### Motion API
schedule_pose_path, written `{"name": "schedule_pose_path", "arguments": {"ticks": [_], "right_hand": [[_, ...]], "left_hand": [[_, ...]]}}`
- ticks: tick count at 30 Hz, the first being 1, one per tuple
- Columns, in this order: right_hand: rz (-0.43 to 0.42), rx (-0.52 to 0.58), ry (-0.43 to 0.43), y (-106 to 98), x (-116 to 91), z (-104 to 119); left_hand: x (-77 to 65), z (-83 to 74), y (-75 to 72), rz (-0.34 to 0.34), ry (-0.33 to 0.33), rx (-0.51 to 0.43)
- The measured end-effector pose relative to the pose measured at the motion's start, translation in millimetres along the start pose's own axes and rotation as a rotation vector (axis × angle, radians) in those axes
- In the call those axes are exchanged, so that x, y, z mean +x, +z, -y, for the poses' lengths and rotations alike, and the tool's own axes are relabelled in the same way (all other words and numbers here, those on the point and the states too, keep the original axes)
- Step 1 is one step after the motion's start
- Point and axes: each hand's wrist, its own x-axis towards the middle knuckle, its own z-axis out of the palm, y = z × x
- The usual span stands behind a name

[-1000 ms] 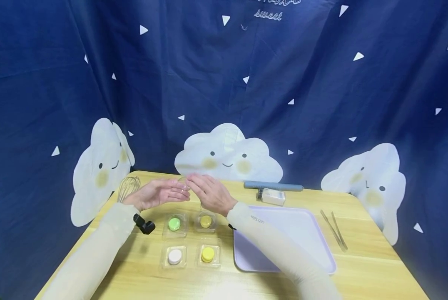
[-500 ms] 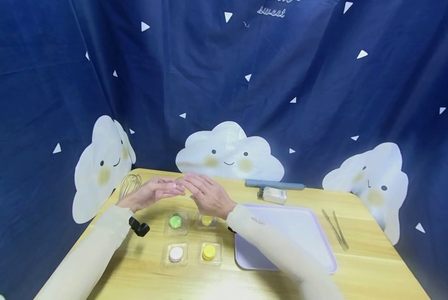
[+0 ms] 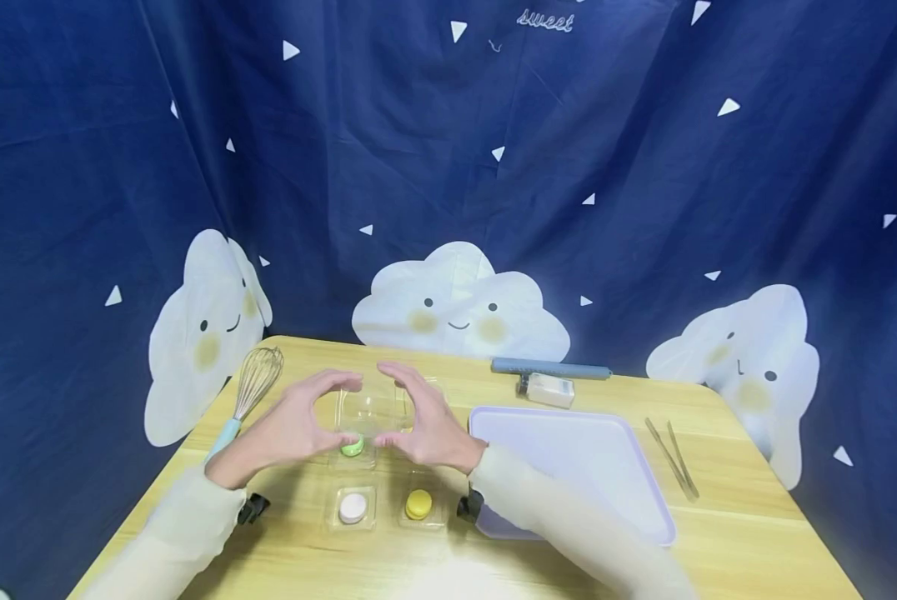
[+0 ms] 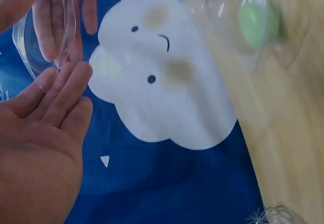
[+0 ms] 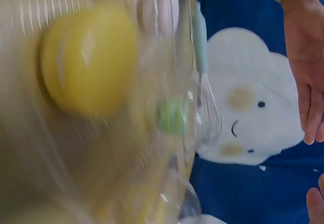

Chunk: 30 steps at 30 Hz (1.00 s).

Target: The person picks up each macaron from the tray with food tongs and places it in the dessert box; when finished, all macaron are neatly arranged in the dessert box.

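My left hand [image 3: 294, 425] and right hand [image 3: 432, 421] face each other over the far plastic boxes, fingers arched and thumbs nearer me. Between them is a clear plastic lid [image 3: 370, 407]; the left wrist view shows the domed piece close up, fingers of both hands at its edges. Just below lies a green macaron [image 3: 353, 447] in a clear box. Nearer me, a pale pink macaron [image 3: 353, 507] and a yellow macaron [image 3: 418, 504] each sit in a clear box. My right hand hides the far yellow macaron in the head view.
A pale purple tray [image 3: 568, 467] lies right of the boxes, partly under my right sleeve. Tongs [image 3: 672, 458] are farther right. Behind the tray are a blue rolled bar [image 3: 551, 367] and a small bottle [image 3: 549, 390]. A whisk [image 3: 257, 375] lies at the left edge.
Both hands have come down from the table's far side toward me, over the boxes. Their fingers and thumbs are spread into arches, and the whisk's blue handle now shows.
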Motion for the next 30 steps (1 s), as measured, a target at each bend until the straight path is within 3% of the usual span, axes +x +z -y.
{"name": "schedule_pose_path", "arguments": {"ticks": [3, 12, 19, 26, 30], "right_hand": [[0.005, 0.046, 0.005, 4.1, -8.4, 3.2], [0.006, 0.007, -0.071, 18.1, -27.6, 10.3], [0.079, -0.020, -0.005, 24.8, -38.5, 22.4], [0.209, -0.095, 0.134, 34.2, -52.9, 33.6], [0.259, -0.126, 0.155, 40.8, -58.3, 36.7]], "left_hand": [[-10.4, -5.1, 5.7, -0.017, -0.017, 0.018], [-34.6, -5.1, 18.7, -0.026, -0.049, 0.002], [-55.0, -1.1, 27.8, 0.012, -0.078, -0.013], [-74.9, -3.7, 34.6, 0.082, -0.125, 0.061], [-82.7, -3.5, 38.2, 0.119, -0.123, 0.090]]}}
